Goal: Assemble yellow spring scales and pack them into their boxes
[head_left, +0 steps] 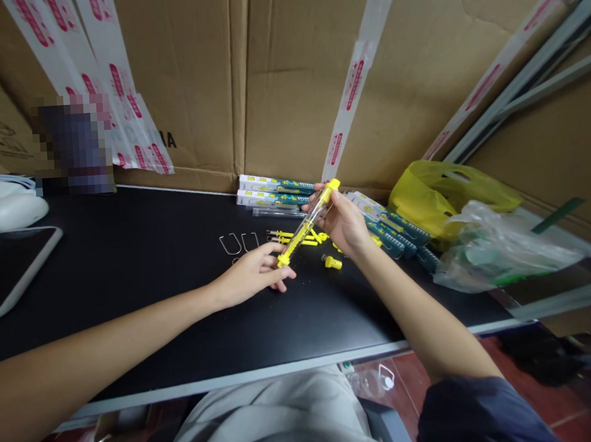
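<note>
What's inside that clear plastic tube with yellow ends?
Within the clear plastic tube with yellow ends, a slender yellow piece shows along its lower half. Anything inside the opaque ends is covered; finer details are too small to tell.

Bare black tabletop [127, 258] gives open room left of centre, between the white-edged screen device [13, 271] at far left and the bent wire hooks [230, 243], and again at lower centre. Mid-frame, a yellow-ended clear tube [308, 223] bars the gap between left hand [258, 270] and right hand [348, 224]. Beyond, narrow printed boxes [274, 199] and a tall cardboard carton [187, 87] block passage; plastic bags [498, 255] crowd the right.
</note>
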Available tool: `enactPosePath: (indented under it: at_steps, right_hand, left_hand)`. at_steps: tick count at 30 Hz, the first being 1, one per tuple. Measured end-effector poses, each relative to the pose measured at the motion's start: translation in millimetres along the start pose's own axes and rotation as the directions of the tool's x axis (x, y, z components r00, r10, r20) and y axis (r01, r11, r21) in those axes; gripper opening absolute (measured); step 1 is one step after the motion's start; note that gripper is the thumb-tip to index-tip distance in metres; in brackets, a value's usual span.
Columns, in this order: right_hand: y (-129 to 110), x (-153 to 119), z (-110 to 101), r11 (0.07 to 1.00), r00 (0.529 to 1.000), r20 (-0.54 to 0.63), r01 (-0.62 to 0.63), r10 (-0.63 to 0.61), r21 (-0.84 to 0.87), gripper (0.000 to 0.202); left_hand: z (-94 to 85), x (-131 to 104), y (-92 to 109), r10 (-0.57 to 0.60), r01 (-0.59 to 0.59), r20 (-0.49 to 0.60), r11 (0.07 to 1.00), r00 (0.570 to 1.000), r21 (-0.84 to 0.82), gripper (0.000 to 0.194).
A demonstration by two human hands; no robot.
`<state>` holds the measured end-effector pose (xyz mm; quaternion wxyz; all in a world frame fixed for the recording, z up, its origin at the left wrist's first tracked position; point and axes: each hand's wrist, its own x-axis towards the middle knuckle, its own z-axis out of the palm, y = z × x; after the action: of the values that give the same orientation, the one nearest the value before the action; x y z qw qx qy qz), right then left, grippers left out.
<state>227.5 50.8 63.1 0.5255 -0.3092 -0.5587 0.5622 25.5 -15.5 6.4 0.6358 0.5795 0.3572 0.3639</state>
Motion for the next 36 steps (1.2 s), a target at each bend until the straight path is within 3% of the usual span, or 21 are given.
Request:
enactPosePath:
  at_steps: [5,13,20,36]
  right_hand:
    - [-2.1,-4.0,6.3,1.000,0.999,0.038,0.009,-0.009,0.008,0.037]
    - [-3.0,-4.0,5.9,1.000,1.000,0.024,0.015,-0.016,0.011,0.035]
    - [-3.1,-3.5,5.2,1.000,1.000,0.014,0.023,-0.023,0.008,0.036]
    - [-3.7,2.0,-5.3,0.999,0.999,0.020,0.049,-0.049,-0.012,0.037]
  left_hand:
    - [-1.0,-0.4,-0.4,0.041,-0.038,-0.021,0.990,0.999,0.134,0.027]
    - [-2.0,1.8,-0.7,0.016,-0.009,-0.060,0.993,0.998,0.121,0.023]
    - [-1.3,0.2,2.8,-0.029,0.033,-0.056,0.996,0.998,0.082,0.031]
    - [3.4,-0.2,3.4,-0.043,0.050,0.065,0.991,0.997,-0.122,0.053]
